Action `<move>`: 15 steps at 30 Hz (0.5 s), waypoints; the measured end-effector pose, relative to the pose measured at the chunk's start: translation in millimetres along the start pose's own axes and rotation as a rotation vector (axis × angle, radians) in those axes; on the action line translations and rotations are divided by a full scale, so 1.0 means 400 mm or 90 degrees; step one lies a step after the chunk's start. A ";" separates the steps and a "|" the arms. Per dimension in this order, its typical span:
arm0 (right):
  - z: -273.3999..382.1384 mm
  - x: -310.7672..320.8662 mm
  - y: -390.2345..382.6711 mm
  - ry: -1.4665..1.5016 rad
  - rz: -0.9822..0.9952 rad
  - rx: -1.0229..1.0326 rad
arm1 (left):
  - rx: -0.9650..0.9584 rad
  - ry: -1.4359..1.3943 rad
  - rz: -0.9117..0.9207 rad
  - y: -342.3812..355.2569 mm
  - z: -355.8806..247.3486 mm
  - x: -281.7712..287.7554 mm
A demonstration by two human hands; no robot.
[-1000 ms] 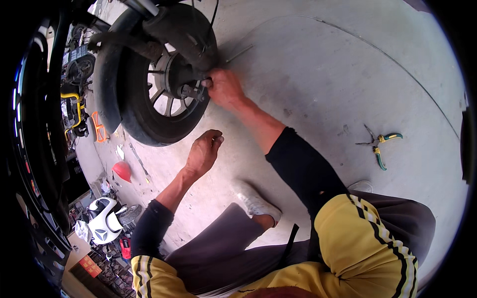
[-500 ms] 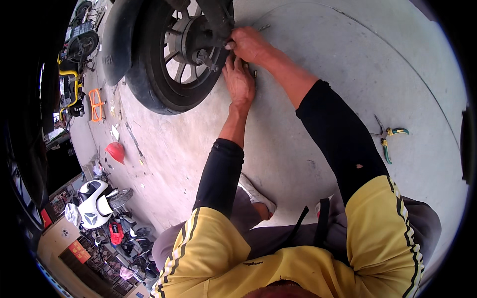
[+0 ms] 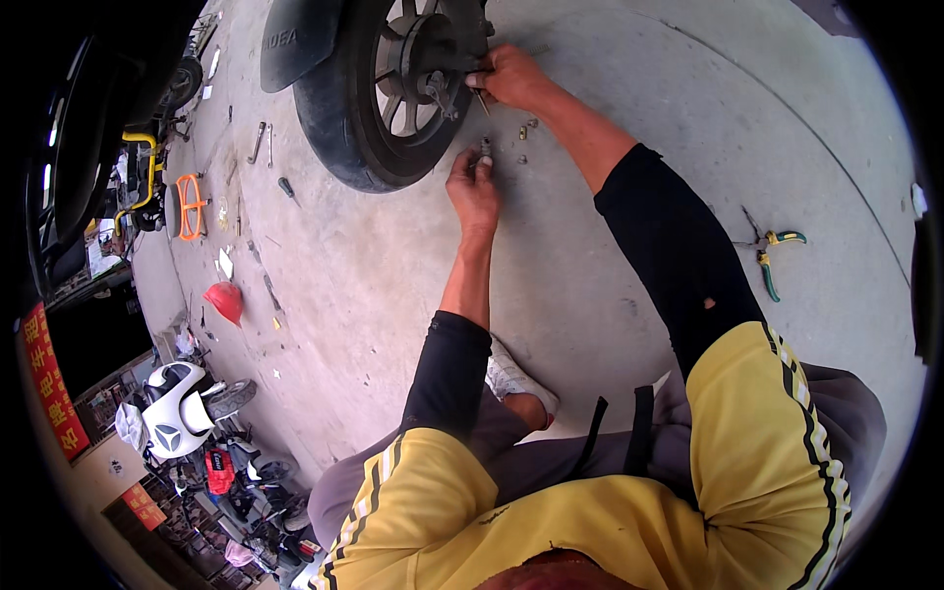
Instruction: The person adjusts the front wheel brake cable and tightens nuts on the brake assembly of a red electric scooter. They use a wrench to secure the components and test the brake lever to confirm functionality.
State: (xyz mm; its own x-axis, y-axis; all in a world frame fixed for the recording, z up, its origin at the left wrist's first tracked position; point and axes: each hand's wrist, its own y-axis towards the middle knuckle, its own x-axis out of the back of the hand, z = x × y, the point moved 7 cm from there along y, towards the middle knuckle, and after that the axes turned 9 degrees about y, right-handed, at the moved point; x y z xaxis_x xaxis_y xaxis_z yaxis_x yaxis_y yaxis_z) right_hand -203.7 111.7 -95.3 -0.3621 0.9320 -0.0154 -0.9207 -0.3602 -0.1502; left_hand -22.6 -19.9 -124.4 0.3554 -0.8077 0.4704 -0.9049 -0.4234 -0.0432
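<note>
At the top, a wheel with a black tyre [image 3: 329, 123] and dark spokes stands on the floor, a brake lever arm [image 3: 438, 90] beside its hub. My right hand [image 3: 513, 77] is closed beside the hub, fingertips pinching the end of a thin cable or rod [image 3: 483, 102]; its exact kind is partly hidden. Lower down, just off the tyre, my left hand [image 3: 474, 195] pinches a small metal fitting [image 3: 486, 147] between thumb and finger. Several small metal parts, among them a brass-coloured piece [image 3: 523, 133], lie on the concrete to the right of that fitting.
Pliers with green and yellow handles [image 3: 767, 252] lie open to the right. A long cable [image 3: 787, 106] curves along the right side. Wrenches [image 3: 258, 144], a screwdriver [image 3: 286, 187], a red bowl-like object [image 3: 225, 302] and an orange frame [image 3: 190, 207] lie left. A white scooter [image 3: 179, 408] stands farther off.
My left hand has drawn down from the hub, the metal fitting now visible in it. The right hand stays beside the hub. Small parts on the floor have come into sight; the view has shifted.
</note>
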 end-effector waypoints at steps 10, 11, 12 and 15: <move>0.006 -0.038 -0.010 0.097 -0.011 -0.031 | 0.098 -0.241 0.004 0.041 -0.002 0.004; 0.009 -0.045 -0.013 0.117 -0.010 -0.036 | 0.101 -0.239 0.004 0.043 -0.001 0.006; 0.011 -0.049 -0.016 0.137 -0.009 -0.040 | 0.103 -0.225 0.000 0.044 0.000 0.009; 0.010 -0.047 -0.018 0.154 -0.013 -0.039 | 0.105 -0.196 -0.006 0.044 0.006 0.009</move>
State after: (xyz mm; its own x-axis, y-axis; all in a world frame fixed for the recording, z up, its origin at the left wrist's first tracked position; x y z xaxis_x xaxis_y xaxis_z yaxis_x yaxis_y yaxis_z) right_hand -190.9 96.7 -90.1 -0.2912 0.9241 -0.2474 -0.9142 -0.3450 -0.2127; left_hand -36.8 -31.3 -125.5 0.4400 -0.8789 0.1844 -0.8602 -0.4714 -0.1946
